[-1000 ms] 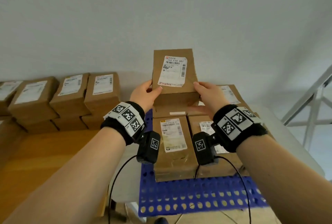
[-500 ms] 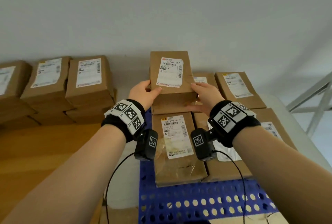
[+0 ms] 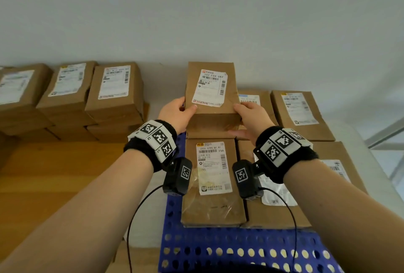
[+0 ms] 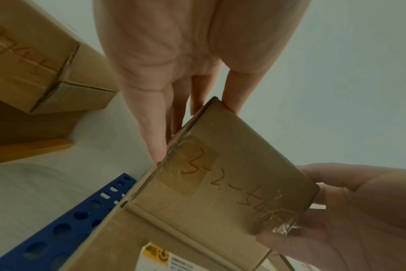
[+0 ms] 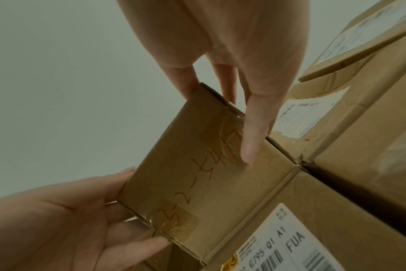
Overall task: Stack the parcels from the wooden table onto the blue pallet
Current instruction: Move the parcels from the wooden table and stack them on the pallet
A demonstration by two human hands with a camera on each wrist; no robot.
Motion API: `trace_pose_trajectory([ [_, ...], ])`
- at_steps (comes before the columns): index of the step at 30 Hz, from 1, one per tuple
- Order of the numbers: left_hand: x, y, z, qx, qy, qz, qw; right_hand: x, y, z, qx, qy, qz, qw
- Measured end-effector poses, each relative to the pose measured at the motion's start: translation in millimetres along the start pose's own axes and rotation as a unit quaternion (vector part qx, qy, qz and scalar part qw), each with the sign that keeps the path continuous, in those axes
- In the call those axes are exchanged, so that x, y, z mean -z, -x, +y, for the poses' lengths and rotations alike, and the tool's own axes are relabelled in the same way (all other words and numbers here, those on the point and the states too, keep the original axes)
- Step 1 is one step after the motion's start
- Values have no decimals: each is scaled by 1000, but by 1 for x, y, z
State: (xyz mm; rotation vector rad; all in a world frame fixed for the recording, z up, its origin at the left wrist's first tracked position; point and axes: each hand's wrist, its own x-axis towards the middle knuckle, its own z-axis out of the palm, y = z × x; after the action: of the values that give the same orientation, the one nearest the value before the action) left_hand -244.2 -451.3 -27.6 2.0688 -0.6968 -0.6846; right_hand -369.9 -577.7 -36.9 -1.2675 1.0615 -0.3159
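Here, both hands, left (image 3: 175, 113) and right (image 3: 251, 115), clasping a taped rectangular cardboard parcel (image 3: 211, 93) above blue perforated pallet (image 3: 218, 248).

1. The held parcel (image 3: 211, 88) is matt brown corrugated cardboard; its fluted edges show in the left wrist view.
2. Glossy clear tape (image 4: 188, 165) covers the parcel's end seams, crinkled at one corner, over handwritten marker.
3. Its shipping label (image 3: 211, 88) is white paper, slightly wrinkled and lifted at the edges.
4. The parcel on the pallet (image 3: 213, 183) is the same dull cardboard, with shiny clear film over part of its top.
5. The blue pallet (image 3: 218, 248) looks like smooth moulded plastic, perforated with round holes.
6. The worktop (image 3: 54, 174) is wood with a smooth, faintly satin finish.
7. The wristbands (image 3: 288, 152) are black cloth carrying matt printed marker tiles.
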Motion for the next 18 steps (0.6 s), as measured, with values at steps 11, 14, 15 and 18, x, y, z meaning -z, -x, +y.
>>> trace_pose_trajectory([
  [11, -3, -4, 0, 21, 26, 6, 999, 4, -7, 6, 5, -21, -10, 1000],
  [14, -3, -5, 0, 18, 15, 1, 1000, 4, -8, 6, -1, -29, -8, 1000],
  [15, -3, -5, -1, 19, 15, 1, 1000, 4, -8, 7, -2, -31, -9, 999],
  [18, -2, -5, -2, 27, 24, 2, 999, 1, -6, 9, -7, -50, -7, 999],
])
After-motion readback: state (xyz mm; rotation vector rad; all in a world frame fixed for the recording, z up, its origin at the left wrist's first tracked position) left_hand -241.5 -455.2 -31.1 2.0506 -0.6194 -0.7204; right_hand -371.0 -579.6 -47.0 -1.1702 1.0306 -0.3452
